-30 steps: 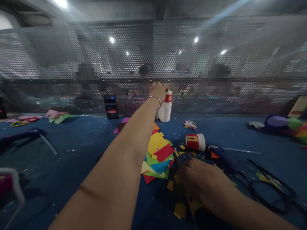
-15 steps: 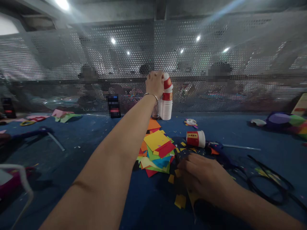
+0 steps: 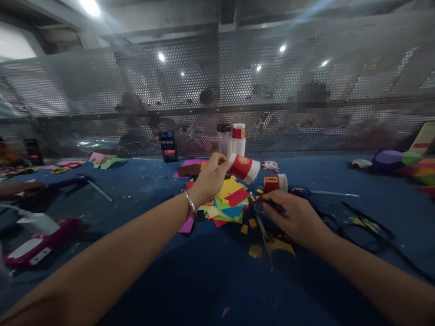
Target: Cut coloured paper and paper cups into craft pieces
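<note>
A perforated metal screen [image 3: 190, 86] stands behind the blue bench [image 3: 190, 280], which carries everything at hand. On the bench, a pile of coloured paper [image 3: 234, 211] spreads in the middle. The left hand [image 3: 212, 176] is above the pile, its grip pinched narrow on the base end of a red-and-white paper cup [image 3: 243, 167]. The right hand [image 3: 294, 217] is low over the bench to the right of the pile, fingers curled; I cannot tell whether its grip holds anything. A blue glue gun [image 3: 302, 192] lies just beyond it. Behind the pile stands a stack of cups [image 3: 239, 147], base up, with a clear jar [image 3: 224, 141] just beside it. The held cup is tilted, mouth to the right, clear of the stack. A second cup [image 3: 275, 182] lies on its side near the right hand. Smallest are the yellow scraps [image 3: 255, 251] in front. The step in hand looks like carrying one cup over the paper; the next move calls, I judge, for a light grip, since thin walls dent easily.
</note>
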Available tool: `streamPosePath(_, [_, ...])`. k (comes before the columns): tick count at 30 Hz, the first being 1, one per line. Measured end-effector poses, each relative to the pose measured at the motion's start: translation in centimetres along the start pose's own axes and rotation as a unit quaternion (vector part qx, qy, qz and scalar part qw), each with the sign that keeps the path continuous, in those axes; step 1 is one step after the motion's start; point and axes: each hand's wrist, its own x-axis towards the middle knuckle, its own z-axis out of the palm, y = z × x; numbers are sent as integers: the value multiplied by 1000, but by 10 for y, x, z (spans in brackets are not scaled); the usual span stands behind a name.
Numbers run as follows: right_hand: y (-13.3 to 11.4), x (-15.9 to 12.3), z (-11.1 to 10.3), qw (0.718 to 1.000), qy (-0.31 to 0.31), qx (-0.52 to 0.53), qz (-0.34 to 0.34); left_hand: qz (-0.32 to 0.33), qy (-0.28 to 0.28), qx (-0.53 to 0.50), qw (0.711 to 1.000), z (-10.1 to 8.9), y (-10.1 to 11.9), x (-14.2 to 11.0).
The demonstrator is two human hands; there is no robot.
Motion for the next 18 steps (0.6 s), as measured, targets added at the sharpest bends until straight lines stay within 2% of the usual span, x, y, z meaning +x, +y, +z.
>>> streamPosePath(4, [-6, 1, -4, 998, 21, 43, 34, -58, -34, -66, 996, -11, 5, -41])
streamPosePath(7, [-10, 2, -4, 997, 7, 70, 34, -66, -33, -36, 997, -14, 1, -59])
streamPosePath(9, [-12, 2, -2, 997, -4, 75, 28, -60, -38, -52, 996, -13, -4, -66])
streamPosePath(14, [-14, 2, 4, 995, -21, 98, 28, -104, -75, -85, 988, -7, -11, -73])
streamPosePath(18, [-15, 4, 7, 991, -28, 130, 14, -75, -122, -82, 986, -4, -10, -75])
